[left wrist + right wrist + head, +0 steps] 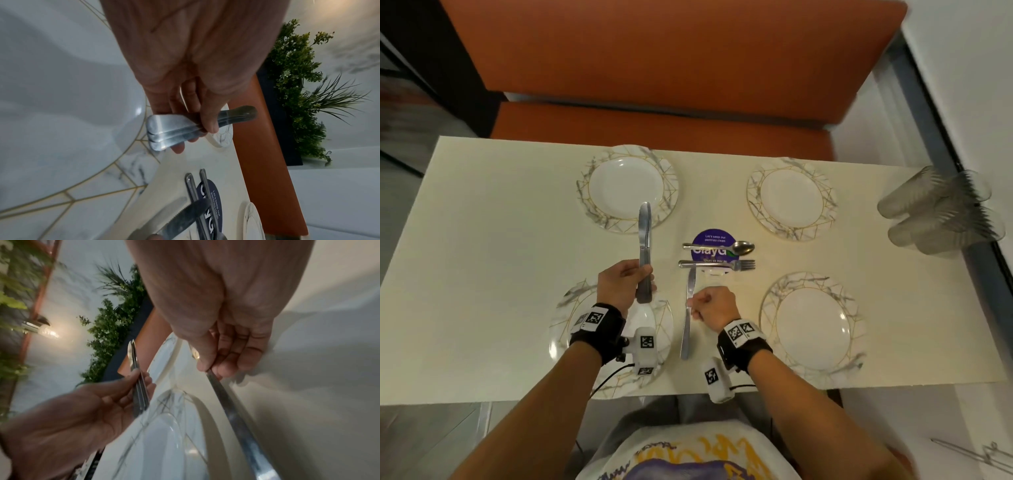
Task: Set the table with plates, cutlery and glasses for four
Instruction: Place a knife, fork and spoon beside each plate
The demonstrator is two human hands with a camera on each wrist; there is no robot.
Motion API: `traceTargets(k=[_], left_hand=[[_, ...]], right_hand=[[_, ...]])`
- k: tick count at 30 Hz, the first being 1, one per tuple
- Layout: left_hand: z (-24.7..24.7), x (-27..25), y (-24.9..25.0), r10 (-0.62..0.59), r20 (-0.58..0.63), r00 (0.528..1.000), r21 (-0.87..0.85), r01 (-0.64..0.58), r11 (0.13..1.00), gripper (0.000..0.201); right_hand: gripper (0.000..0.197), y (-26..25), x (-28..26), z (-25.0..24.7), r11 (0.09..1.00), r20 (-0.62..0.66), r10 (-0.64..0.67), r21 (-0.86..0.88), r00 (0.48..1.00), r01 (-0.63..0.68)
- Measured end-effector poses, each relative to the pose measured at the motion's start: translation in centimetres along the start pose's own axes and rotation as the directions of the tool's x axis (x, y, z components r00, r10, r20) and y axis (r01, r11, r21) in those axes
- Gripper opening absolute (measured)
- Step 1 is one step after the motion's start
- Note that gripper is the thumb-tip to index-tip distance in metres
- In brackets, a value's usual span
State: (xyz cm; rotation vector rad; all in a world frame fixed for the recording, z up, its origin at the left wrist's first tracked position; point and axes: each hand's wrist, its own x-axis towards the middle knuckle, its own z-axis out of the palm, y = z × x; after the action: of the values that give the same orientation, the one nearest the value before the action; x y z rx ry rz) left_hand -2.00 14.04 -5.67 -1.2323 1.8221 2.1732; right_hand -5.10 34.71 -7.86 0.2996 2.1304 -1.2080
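Note:
Four marble-patterned plates sit on the cream table (500,222): far left (625,186), far right (792,197), near right (813,329) and near left (566,325). My left hand (635,275) hovers over the near-left plate and grips a bundle of three knives (644,236) by the handles (166,129), blades pointing away. My right hand (697,305) pinches a single knife (687,329) at its middle, just right of the near-left plate, blade pointing away. Whether that knife (232,410) rests fully on the table I cannot tell. A spoon (722,246) and a fork (717,264) lie at the centre.
The spoon and fork lie across a round purple sticker (714,236). Several clear glasses (941,212) stand grouped at the table's far right edge. An orange bench (671,68) runs along the far side. Green plants (298,81) stand beyond it.

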Motion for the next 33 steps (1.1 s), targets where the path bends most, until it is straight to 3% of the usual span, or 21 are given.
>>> traceTargets(k=[11,14,16,19,21,33], left_hand=[[0.2,-0.6,0.2,-0.018,0.056,0.998,-0.007,0.018,1.000,0.019],[-1.5,-3.0,-1.7,-0.015,0.085,0.996,0.003,0.015,1.000,0.021],[-1.7,-2.8,-2.0,-0.024,0.084,0.996,-0.009,0.025,1.000,0.024],[-1.8,-3.1,-1.9,-0.027,0.067,0.997,-0.006,0.028,1.000,0.025],[-1.8,-2.9,-1.8,-0.022,0.067,0.998,-0.012,0.023,1.000,0.024],[-1.2,-3.2,-2.1,-0.003,0.070,0.998,0.002,0.003,1.000,0.020]], right_hand=[[0.021,-0.9,0.9,0.1,0.959,-0.090,-0.027,-0.283,0.996,0.000],[0.020,1.1,-1.5,1.3,0.932,-0.130,-0.083,-0.361,0.988,0.031],[0.022,1.8,-1.3,1.1,0.946,-0.153,-0.154,-0.307,0.976,0.102],[0.052,2.2,-1.5,1.1,0.899,-0.078,-0.276,-0.373,0.958,0.229],[0.062,2.3,-1.4,1.3,0.861,-0.029,-0.314,-0.430,0.949,0.272],[0.064,3.1,-1.4,1.9,0.847,0.015,-0.333,-0.435,0.943,0.306]])
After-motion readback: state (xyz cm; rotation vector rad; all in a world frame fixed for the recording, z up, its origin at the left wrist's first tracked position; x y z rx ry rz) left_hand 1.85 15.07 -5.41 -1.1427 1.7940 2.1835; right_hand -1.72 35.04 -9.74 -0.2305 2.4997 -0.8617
